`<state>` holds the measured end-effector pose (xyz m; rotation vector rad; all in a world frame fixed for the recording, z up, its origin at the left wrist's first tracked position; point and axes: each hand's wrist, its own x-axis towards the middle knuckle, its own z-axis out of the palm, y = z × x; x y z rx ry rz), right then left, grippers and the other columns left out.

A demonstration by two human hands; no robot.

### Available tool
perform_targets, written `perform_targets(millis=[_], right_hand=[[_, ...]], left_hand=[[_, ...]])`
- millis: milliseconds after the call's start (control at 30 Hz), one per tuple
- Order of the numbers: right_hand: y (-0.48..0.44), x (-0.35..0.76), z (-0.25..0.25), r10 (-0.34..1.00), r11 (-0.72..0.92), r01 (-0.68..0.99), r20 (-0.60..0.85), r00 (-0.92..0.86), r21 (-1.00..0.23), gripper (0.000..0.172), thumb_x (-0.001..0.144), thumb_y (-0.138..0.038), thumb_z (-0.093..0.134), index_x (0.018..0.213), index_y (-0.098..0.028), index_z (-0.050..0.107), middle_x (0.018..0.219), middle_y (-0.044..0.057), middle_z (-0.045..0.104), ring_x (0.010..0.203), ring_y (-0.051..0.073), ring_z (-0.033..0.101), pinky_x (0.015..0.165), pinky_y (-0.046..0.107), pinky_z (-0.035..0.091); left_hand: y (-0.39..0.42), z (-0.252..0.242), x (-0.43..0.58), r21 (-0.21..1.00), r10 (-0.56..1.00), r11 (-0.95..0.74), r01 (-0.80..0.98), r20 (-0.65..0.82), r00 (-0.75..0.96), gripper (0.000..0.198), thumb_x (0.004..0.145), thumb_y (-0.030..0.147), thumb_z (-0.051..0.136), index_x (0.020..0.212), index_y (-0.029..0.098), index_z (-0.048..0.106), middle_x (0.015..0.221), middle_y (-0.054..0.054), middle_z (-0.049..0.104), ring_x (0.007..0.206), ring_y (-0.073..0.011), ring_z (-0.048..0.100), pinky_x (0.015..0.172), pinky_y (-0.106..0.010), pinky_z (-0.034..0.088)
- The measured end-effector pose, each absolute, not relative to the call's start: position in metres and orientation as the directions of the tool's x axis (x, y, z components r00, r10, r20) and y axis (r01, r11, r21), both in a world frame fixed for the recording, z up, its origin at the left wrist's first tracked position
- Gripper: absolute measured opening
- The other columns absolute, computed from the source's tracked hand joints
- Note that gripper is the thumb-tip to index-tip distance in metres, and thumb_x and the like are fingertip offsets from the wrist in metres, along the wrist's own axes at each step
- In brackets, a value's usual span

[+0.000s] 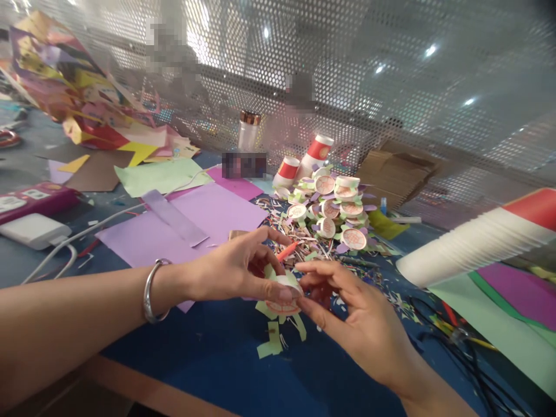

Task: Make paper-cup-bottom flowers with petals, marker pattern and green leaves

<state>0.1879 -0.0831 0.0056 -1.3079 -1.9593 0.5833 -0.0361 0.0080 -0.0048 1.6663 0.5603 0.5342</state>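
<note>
My left hand (237, 269), with a silver bangle (152, 291) on the wrist, pinches a small cut-down paper cup (284, 295) ringed with pale green paper petals. My right hand (347, 315) meets it from the right, fingertips closed on the same cup's rim. Both hands hover just above the blue table (208, 353). An orange-red pen or knife tip (286, 252) shows just behind the left fingers. Loose green strips (271, 344) lie under the cup.
A heap of finished cup flowers (334, 211) sits behind the hands amid paper scraps. A stack of white and red cups (478, 240) lies at the right. Purple paper sheets (195, 223), green sheets (499, 324), a power bank (35, 230), cables and a perforated metal screen surround.
</note>
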Motion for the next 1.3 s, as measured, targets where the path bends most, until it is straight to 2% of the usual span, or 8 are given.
perform_targets(millis=[233,467,667,833,933,1000,1133,1300], right_hand=[[-0.081,0.189,0.003,0.945,0.319,0.573,0.203,-0.258,-0.755,0.036,0.093,-0.029,0.071,0.127,-0.032,0.06,0.098,-0.002,0.071,0.084,0.012,0.071,0.073,0.021,0.059],[-0.079,0.187,0.004,0.957,0.279,0.55,0.183,-0.223,-0.787,0.032,0.093,-0.031,0.072,0.123,-0.029,0.063,0.098,0.0,0.073,0.088,0.013,0.072,0.072,0.02,0.06],[-0.08,0.189,0.004,0.951,0.304,0.583,0.211,-0.224,-0.753,0.031,0.093,-0.034,0.072,0.122,-0.027,0.065,0.101,0.002,0.074,0.088,0.016,0.073,0.077,0.026,0.061],[-0.079,0.21,0.011,0.942,0.319,0.752,0.277,-0.188,-0.577,0.026,0.095,-0.039,0.068,0.119,-0.029,0.068,0.1,0.002,0.075,0.079,0.017,0.07,0.071,0.027,0.059],[-0.076,0.243,0.016,0.957,0.217,0.879,0.271,-0.105,-0.425,0.027,0.091,-0.047,0.067,0.108,-0.027,0.072,0.089,0.003,0.074,0.067,0.018,0.067,0.058,0.028,0.054],[-0.074,0.27,0.018,0.975,0.068,0.941,0.222,0.007,-0.332,0.032,0.087,-0.053,0.065,0.099,-0.024,0.073,0.076,0.003,0.071,0.053,0.017,0.061,0.051,0.029,0.048],[-0.076,0.311,0.019,0.986,-0.154,0.967,0.035,0.164,-0.203,0.036,0.082,-0.057,0.061,0.092,-0.023,0.069,0.068,0.003,0.068,0.054,0.021,0.062,0.051,0.031,0.047],[-0.085,0.328,0.017,0.969,-0.195,0.952,-0.196,0.151,-0.235,0.044,0.088,-0.064,0.056,0.091,-0.022,0.068,0.079,0.005,0.073,0.069,0.023,0.069,0.06,0.031,0.05]], left_hand=[[0.015,-0.005,-0.03,0.991,0.453,-0.129,0.044,0.02,0.891,0.058,0.082,0.029,0.079,0.129,0.021,0.046,0.082,0.004,0.062,0.053,-0.0074,0.054,0.047,-0.02,0.039],[0.013,-0.006,-0.029,0.986,0.538,-0.155,0.058,0.035,0.842,0.051,0.081,0.02,0.076,0.126,0.018,0.051,0.074,0.008,0.053,0.053,-0.0056,0.044,0.049,-0.021,0.035],[0.007,-0.011,-0.03,0.974,0.578,-0.199,0.11,0.026,0.815,0.051,0.08,0.028,0.079,0.123,0.019,0.055,0.081,0.003,0.06,0.059,-0.0091,0.054,0.053,-0.023,0.04],[0.01,-0.012,-0.033,0.985,0.646,-0.123,0.125,-0.016,0.763,0.042,0.08,0.034,0.079,0.114,0.018,0.061,0.077,0.001,0.067,0.062,-0.0117,0.06,0.055,-0.023,0.041],[0.012,-0.008,-0.037,0.992,0.701,-0.051,0.118,-0.048,0.711,0.037,0.08,0.034,0.079,0.108,0.018,0.061,0.079,0.0,0.069,0.064,-0.0116,0.06,0.057,-0.023,0.042],[0.013,-0.007,-0.04,0.995,0.728,0.006,0.098,-0.072,0.682,0.035,0.079,0.032,0.08,0.103,0.017,0.06,0.082,-0.002,0.07,0.068,-0.013,0.063,0.06,-0.024,0.046],[0.013,-0.007,-0.041,0.998,0.775,0.058,0.034,-0.067,0.629,0.036,0.078,0.033,0.081,0.095,0.018,0.054,0.083,-0.004,0.073,0.071,-0.0155,0.065,0.063,-0.028,0.05],[0.014,-0.008,-0.04,0.996,0.792,0.08,-0.028,-0.047,0.609,0.035,0.08,0.032,0.08,0.089,0.019,0.049,0.075,-0.003,0.073,0.063,-0.0155,0.067,0.065,-0.031,0.051]])
